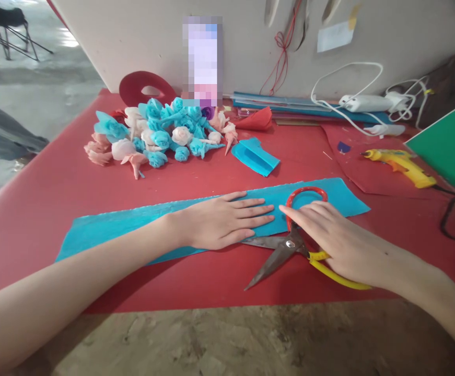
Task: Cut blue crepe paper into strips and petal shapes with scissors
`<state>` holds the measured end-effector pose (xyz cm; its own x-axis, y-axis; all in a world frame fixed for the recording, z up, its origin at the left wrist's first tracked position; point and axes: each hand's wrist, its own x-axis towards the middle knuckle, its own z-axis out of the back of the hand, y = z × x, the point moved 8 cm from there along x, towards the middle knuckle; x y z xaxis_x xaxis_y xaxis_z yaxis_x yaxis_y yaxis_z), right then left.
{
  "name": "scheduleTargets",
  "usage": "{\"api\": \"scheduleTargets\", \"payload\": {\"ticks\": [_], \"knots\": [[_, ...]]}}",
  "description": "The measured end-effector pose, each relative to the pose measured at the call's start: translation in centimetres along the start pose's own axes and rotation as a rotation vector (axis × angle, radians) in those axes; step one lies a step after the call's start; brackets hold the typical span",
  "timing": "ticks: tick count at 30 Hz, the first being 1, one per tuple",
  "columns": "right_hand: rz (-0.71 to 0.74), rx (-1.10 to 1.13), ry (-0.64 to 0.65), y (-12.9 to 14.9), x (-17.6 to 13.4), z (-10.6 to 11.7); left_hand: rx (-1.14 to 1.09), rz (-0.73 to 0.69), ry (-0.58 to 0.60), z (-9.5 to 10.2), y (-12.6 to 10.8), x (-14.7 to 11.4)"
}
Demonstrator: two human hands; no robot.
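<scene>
A long strip of blue crepe paper (105, 230) lies across the red table. My left hand (223, 222) rests flat on it, fingers stretched out toward the right. In my right hand (329, 235) is a pair of scissors (278, 256) with one red and one yellow handle. Their blades are spread apart: one reaches to the paper's near edge beside my left thumb, its tip by the thumb, and the other points toward the table's front edge. A smaller folded piece of blue paper (255, 155) lies behind the strip.
Blue, white and pink paper roses (160, 130) are heaped at the back left, before a red ring-shaped roll (147, 89). A yellow glue gun (401, 166) lies at the right, near a green board (450, 146). White cables and a power strip (368, 103) sit at the back.
</scene>
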<state>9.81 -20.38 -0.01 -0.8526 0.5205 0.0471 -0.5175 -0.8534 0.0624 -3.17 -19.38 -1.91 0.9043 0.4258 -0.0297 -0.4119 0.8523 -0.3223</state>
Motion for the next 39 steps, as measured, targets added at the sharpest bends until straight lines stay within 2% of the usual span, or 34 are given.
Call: {"api": "scheduleTargets", "payload": {"ticks": [4,8,11,14,19,23,32,39], "knots": [[-0.025,-0.003,0.004,-0.4,-0.8,0.1,-0.032,-0.008,-0.016,0.4,-0.2,0.0],[-0.050,-0.005,0.015,-0.8,-1.1,-0.2,-0.073,-0.046,-0.125,1.8,-0.3,-0.6],[-0.063,0.004,0.019,-0.9,-1.4,-0.3,-0.071,-0.048,-0.147,2.4,0.1,-1.7],[-0.078,-0.012,0.006,-1.2,-1.7,-0.2,-0.101,-0.024,-0.127,2.5,0.7,-3.2],[-0.088,-0.027,-0.014,-1.2,-1.5,-0.2,-0.115,0.112,0.034,1.0,1.6,-4.6],[-0.089,-0.022,0.008,-1.2,-1.1,-0.5,-0.071,0.148,0.088,0.3,1.1,-4.1],[-0.066,0.003,0.022,-1.1,-0.7,-0.7,0.015,0.110,0.050,0.2,-0.4,-2.4],[-0.030,0.040,0.000,0.0,0.3,-0.6,0.116,0.076,0.035,-0.1,-0.8,-2.2]]}}
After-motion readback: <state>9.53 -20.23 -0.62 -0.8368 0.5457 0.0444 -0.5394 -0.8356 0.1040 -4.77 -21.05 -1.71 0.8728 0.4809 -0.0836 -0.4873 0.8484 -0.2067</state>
